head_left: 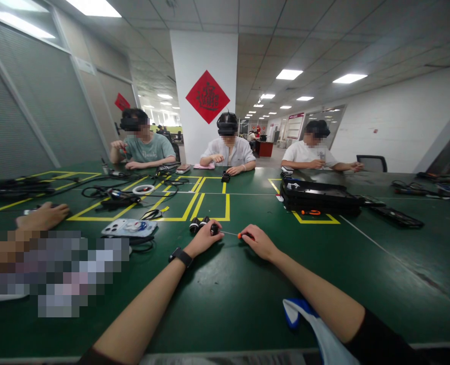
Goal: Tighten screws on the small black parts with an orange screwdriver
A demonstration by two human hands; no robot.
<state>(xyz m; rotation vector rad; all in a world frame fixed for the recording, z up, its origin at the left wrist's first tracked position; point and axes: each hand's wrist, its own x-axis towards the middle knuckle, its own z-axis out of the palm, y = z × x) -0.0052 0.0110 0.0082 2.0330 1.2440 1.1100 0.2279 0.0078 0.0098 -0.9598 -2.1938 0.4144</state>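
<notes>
My right hand point(261, 243) is closed round the handle of a screwdriver point(240, 235), whose orange end shows at the fingertips. Its thin metal shaft runs left, level with the table, toward my left hand point(204, 242). That hand, with a dark watch on the wrist, is closed on a small black part point(214, 229). Whether the screwdriver's tip touches the part cannot be made out. Just beyond my left knuckles lie black rounded pieces with light bands point(195, 226), partly hidden by the hand.
A phone in a patterned case point(129, 228) lies left of my hands, near a neighbour's hand point(44, 217). Cables point(112, 192) and a white tape roll point(143, 189) are farther off. A black case point(319, 195) stands right. Blue-white cloth point(304, 314) lies by my right forearm. Three people sit opposite.
</notes>
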